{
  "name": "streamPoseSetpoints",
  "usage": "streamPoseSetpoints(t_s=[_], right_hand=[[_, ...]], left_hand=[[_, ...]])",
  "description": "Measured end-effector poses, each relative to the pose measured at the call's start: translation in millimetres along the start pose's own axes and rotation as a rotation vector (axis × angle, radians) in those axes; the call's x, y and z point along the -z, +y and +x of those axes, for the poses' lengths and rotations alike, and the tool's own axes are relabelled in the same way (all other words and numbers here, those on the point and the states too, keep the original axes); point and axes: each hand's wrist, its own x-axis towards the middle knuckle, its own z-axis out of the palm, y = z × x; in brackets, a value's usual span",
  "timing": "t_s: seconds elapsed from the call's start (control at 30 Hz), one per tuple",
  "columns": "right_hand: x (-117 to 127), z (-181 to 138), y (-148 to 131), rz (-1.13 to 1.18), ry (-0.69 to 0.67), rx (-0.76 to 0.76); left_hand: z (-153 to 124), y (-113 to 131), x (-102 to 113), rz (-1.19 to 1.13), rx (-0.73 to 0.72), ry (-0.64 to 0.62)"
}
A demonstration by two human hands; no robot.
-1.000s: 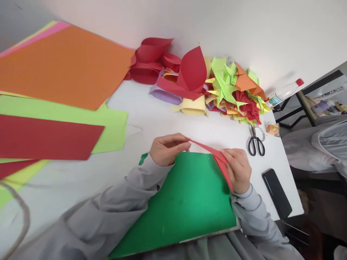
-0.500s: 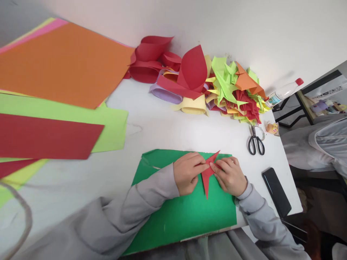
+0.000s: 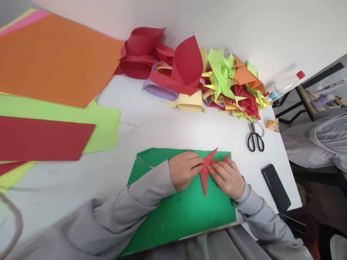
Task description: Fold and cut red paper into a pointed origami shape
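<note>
A folded red paper piece [image 3: 206,169] with pointed tips lies on a green mat [image 3: 184,211] near the table's front edge. My left hand [image 3: 185,169] presses its fingertips on the left side of the red piece. On the right side rests my right hand [image 3: 227,177], fingers laid over the paper, with one red tip showing beyond them. Both hands pin the paper flat against the mat.
Black scissors [image 3: 255,137] and a black phone [image 3: 276,187] lie right of the mat. A heap of folded coloured paper shapes [image 3: 206,83] lines the wall. Large orange [image 3: 56,61], light green [image 3: 103,122] and red sheets [image 3: 40,139] cover the left. A plastic bottle [image 3: 284,86] lies far right.
A second ago both hands held the red paper lifted above the mat's far edge. Since then it came down onto the mat, and a second red tip now shows by my right hand.
</note>
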Motion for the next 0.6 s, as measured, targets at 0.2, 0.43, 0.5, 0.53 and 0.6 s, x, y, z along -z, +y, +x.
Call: streamPoseSetpoints(t_s=[0.2, 0.43, 0.5, 0.53, 0.6], right_hand=[[-4.6, -0.9, 1.5, 0.184, 0.094, -0.129], [-4.9, 4.2, -8.4, 0.285, -0.013, -0.294], [-7.5, 8.6, -12.5, 0.295, -0.025, -0.413], [-8.9, 11.4, -14.0, 0.294, -0.037, -0.475], [-10.8, 17.0, -15.6, 0.282, -0.064, -0.587]], left_hand=[[4.6, 7.1, 1.9, 0.064, 0.078, -0.061], [3.9, 9.4, -9.0, 0.089, 0.129, 0.006], [4.9, 10.1, -7.8, 0.059, 0.199, 0.009], [5.9, 10.3, -6.5, 0.051, 0.25, 0.006], [8.4, 10.7, -3.1, 0.038, 0.372, -0.024]])
